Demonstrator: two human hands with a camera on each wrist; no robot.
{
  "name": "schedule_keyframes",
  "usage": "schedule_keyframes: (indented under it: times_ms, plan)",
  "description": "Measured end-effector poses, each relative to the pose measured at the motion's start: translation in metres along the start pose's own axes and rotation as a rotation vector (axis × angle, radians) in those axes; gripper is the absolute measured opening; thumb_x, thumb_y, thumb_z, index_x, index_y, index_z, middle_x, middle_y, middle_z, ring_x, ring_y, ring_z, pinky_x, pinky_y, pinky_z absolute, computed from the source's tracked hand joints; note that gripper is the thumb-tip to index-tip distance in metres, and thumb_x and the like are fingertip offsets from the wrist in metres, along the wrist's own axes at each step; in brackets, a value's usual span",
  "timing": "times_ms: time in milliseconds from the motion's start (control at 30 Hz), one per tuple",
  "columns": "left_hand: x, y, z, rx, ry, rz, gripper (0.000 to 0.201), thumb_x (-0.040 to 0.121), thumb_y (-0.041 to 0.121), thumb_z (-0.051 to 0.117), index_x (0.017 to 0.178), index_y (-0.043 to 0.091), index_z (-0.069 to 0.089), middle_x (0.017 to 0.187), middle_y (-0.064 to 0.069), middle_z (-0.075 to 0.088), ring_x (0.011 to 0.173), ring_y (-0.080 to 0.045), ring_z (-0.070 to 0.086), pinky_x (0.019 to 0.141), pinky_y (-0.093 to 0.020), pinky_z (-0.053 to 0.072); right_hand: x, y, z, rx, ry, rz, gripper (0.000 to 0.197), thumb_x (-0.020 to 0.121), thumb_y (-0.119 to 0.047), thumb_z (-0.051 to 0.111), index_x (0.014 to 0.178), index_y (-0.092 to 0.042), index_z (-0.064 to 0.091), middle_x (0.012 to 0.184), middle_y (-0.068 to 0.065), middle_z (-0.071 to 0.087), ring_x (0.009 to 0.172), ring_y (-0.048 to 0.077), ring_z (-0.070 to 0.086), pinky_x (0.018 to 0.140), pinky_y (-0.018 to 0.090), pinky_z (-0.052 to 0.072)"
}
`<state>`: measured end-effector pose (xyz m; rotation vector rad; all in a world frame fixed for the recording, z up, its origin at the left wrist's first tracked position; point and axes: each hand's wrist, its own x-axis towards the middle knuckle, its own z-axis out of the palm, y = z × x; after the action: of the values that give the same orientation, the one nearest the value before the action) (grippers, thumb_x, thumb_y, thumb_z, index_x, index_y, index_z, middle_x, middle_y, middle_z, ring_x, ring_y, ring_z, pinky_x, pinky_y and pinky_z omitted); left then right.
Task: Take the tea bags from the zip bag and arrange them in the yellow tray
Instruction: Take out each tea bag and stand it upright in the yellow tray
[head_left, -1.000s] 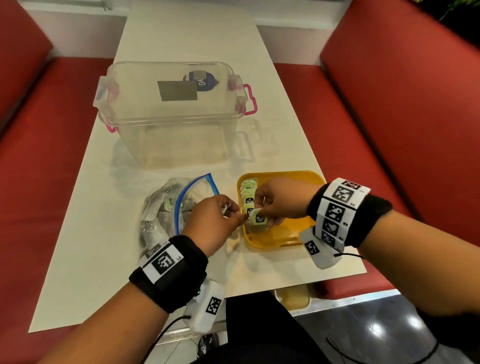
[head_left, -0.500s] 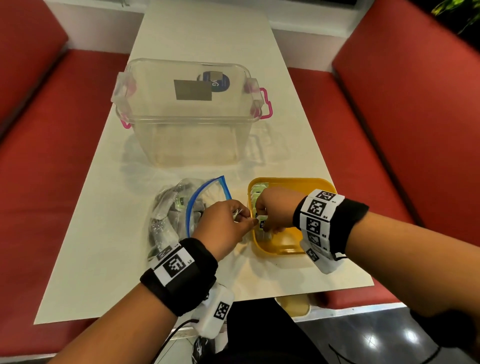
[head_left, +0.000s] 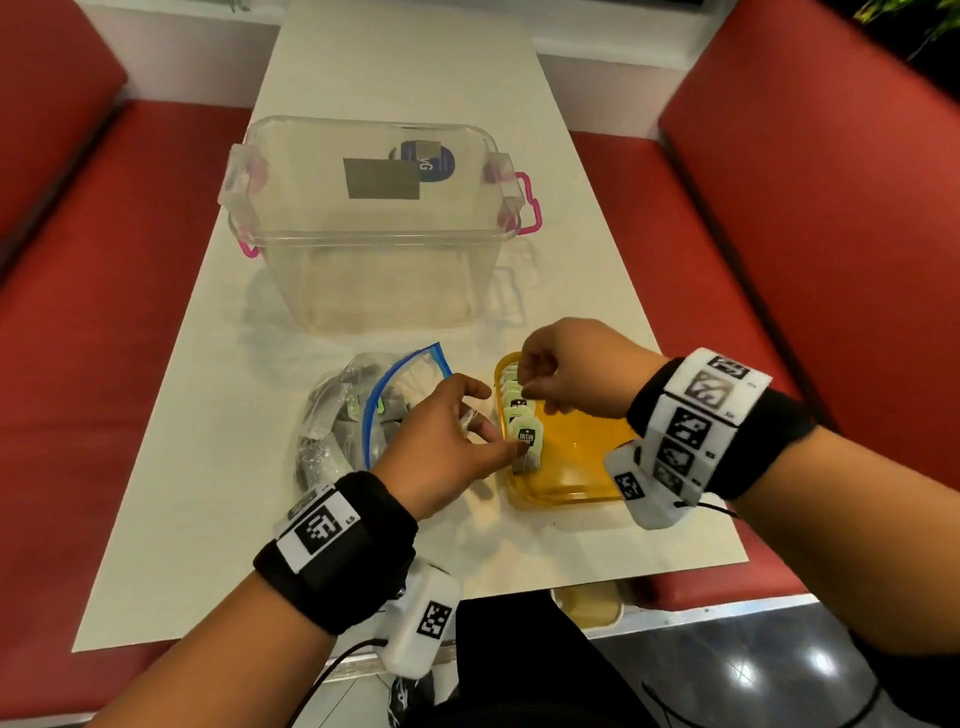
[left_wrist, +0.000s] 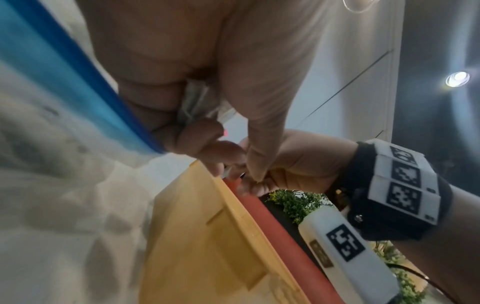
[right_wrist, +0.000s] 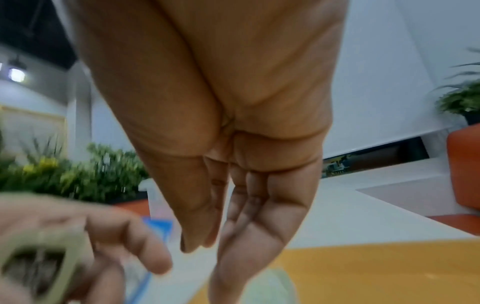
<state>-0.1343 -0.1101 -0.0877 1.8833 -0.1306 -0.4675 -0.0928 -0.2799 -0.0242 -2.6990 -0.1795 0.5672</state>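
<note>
The yellow tray (head_left: 576, 467) sits at the table's near right. Along its left side stands a row of pale green tea bags (head_left: 511, 400). My left hand (head_left: 447, 441) reaches over the tray rim and its fingertips touch the nearest tea bag (head_left: 525, 440). In the left wrist view its curled fingers hold a pale folded tea bag (left_wrist: 193, 105) against the palm. My right hand (head_left: 566, 369) hovers over the far end of the row, fingers (right_wrist: 249, 216) pointing down with nothing between them. The clear zip bag (head_left: 337, 415) with a blue zip (head_left: 400, 374) lies left of the tray, with more packets inside.
A large clear tub (head_left: 374, 223) with pink latches stands just beyond the zip bag and tray. The white table (head_left: 208, 467) is narrow, with red benches (head_left: 779, 260) on both sides. Its near edge lies close behind the tray.
My right hand has let go of the tea bag it was setting down and moved to the far end of the row. My left hand has reached to the nearest bag.
</note>
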Motion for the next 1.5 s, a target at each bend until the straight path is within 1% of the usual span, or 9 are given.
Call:
schedule_keyframes:
  times_ms: [133, 300, 567, 800, 1033, 1133, 1233, 1367, 1500]
  plan:
    - [-0.007, 0.014, -0.005, -0.17, -0.099, 0.019, 0.059, 0.075, 0.015, 0.081, 0.121, 0.023, 0.044, 0.085, 0.001, 0.072, 0.061, -0.006, 0.064, 0.053, -0.015, 0.046, -0.025, -0.018, -0.021, 0.186, -0.03, -0.202, 0.019, 0.08, -0.02, 0.075, 0.099, -0.023, 0.072, 0.09, -0.012, 0.069, 0.065, -0.005, 0.06, 0.061, 0.009, 0.048]
    - [-0.013, 0.022, -0.006, -0.246, -0.164, 0.098, 0.052, 0.076, 0.008, 0.079, 0.115, 0.019, 0.046, 0.082, 0.004, 0.071, 0.064, -0.011, 0.067, 0.052, -0.022, 0.047, -0.038, -0.031, -0.01, 0.2, -0.039, -0.252, 0.009, 0.081, -0.024, 0.073, 0.089, -0.021, 0.073, 0.085, -0.004, 0.071, 0.067, 0.012, 0.064, 0.062, 0.02, 0.048]
    - [-0.013, 0.009, -0.009, -0.377, -0.109, 0.123, 0.009, 0.093, 0.012, 0.058, 0.101, 0.011, 0.063, 0.094, -0.009, 0.071, 0.083, -0.015, 0.07, 0.069, -0.027, 0.057, -0.042, -0.009, -0.014, 0.373, 0.111, -0.149, 0.002, 0.092, -0.011, 0.059, 0.093, -0.009, 0.059, 0.071, 0.005, 0.071, 0.061, 0.01, 0.067, 0.061, 0.03, 0.055]
    - [-0.005, -0.001, -0.003, -0.366, -0.021, 0.145, 0.01, 0.087, 0.005, 0.065, 0.093, 0.011, 0.071, 0.078, -0.005, 0.074, 0.075, -0.013, 0.071, 0.066, -0.022, 0.055, -0.041, 0.001, -0.001, 0.642, 0.159, -0.046, 0.003, 0.091, -0.005, 0.061, 0.093, -0.004, 0.059, 0.076, 0.019, 0.071, 0.071, 0.026, 0.073, 0.066, 0.035, 0.06]
    - [0.0, 0.002, 0.005, -0.366, -0.113, 0.132, 0.027, 0.082, 0.011, 0.072, 0.108, 0.009, 0.067, 0.097, -0.007, 0.074, 0.087, -0.018, 0.07, 0.071, -0.026, 0.055, -0.039, -0.005, -0.016, 0.438, 0.154, -0.115, 0.007, 0.085, -0.013, 0.071, 0.091, -0.009, 0.07, 0.07, 0.007, 0.072, 0.058, 0.009, 0.066, 0.05, 0.015, 0.048]
    - [0.002, 0.005, 0.008, -0.391, -0.093, 0.129, 0.022, 0.084, 0.007, 0.07, 0.106, 0.009, 0.068, 0.089, -0.005, 0.074, 0.08, -0.014, 0.071, 0.064, -0.021, 0.053, -0.036, -0.009, -0.015, 0.4, 0.169, -0.127, 0.009, 0.085, -0.015, 0.07, 0.092, -0.01, 0.07, 0.069, 0.004, 0.071, 0.056, 0.005, 0.063, 0.05, 0.012, 0.045]
    - [0.004, 0.003, 0.008, -0.315, -0.072, 0.16, 0.019, 0.083, 0.006, 0.072, 0.101, 0.01, 0.07, 0.081, 0.0, 0.074, 0.071, -0.008, 0.068, 0.062, -0.019, 0.05, -0.034, -0.009, -0.013, 0.388, 0.173, -0.111, 0.007, 0.086, -0.014, 0.068, 0.091, -0.01, 0.069, 0.067, 0.002, 0.07, 0.056, 0.005, 0.062, 0.051, 0.015, 0.048]
    - [0.008, -0.002, 0.007, -0.134, -0.036, 0.176, 0.025, 0.079, 0.014, 0.078, 0.103, 0.013, 0.071, 0.089, -0.002, 0.074, 0.077, -0.014, 0.07, 0.074, -0.032, 0.057, -0.032, -0.004, -0.01, 0.387, 0.139, -0.065, 0.004, 0.088, -0.012, 0.066, 0.091, -0.009, 0.066, 0.07, 0.008, 0.072, 0.057, 0.008, 0.066, 0.061, 0.03, 0.057]
    - [0.009, -0.008, 0.006, 0.078, 0.098, 0.144, 0.023, 0.079, 0.023, 0.078, 0.095, 0.015, 0.063, 0.084, 0.003, 0.063, 0.063, -0.007, 0.058, 0.06, -0.013, 0.048, -0.027, 0.007, -0.012, 0.263, 0.045, 0.022, 0.005, 0.088, -0.011, 0.066, 0.091, -0.009, 0.065, 0.07, 0.008, 0.073, 0.061, 0.015, 0.069, 0.063, 0.028, 0.058]
